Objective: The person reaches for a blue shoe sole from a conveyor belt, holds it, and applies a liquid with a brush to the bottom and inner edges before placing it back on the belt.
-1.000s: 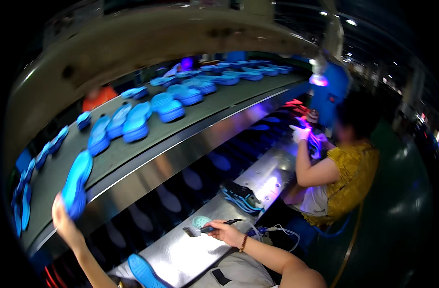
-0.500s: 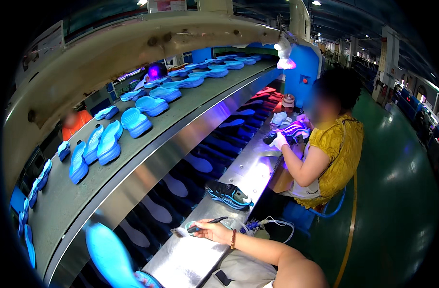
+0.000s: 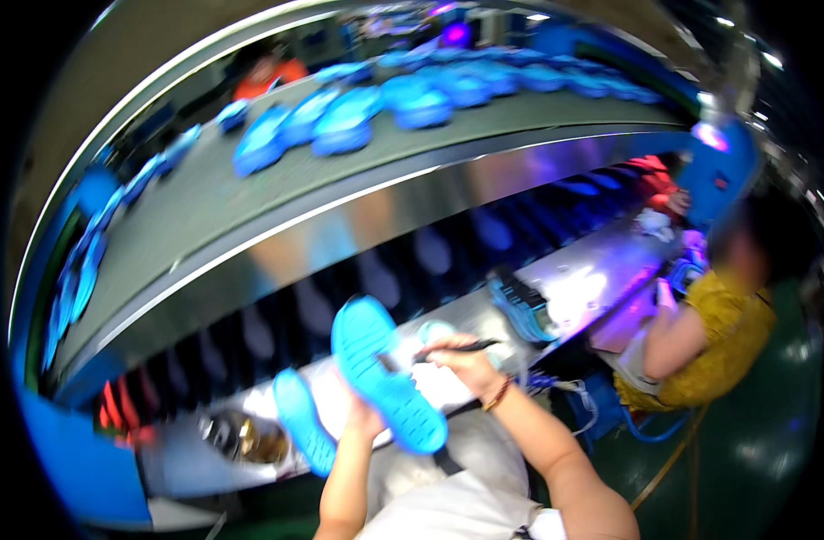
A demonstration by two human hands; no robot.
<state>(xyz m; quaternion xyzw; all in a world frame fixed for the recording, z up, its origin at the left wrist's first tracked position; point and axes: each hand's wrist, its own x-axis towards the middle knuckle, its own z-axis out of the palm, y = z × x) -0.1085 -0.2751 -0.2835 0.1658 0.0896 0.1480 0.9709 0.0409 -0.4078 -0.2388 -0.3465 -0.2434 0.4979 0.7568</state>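
My left hand grips a bright blue shoe sole from behind, its grooved face turned up; most of the fingers are hidden under it. A dark-handled brush is in my right hand, its blurred tip at the middle of the sole. Whether the tip touches the surface I cannot tell. Beyond that hand is a small pale dish or cup, partly covered. To the left, a second blue sole lies tilted over the metal ledge's front edge.
A green conveyor belt carries several blue soles. Dark uppers and pale insole shapes fill the lower rack. On the metal ledge stand a black-and-blue shoe and, at left, a brownish container. A co-worker in yellow sits at right.
The view has swung left. The blue sole has come from the lower left to in front of me, and the brush in my right hand has come to it. My left hand now shows.
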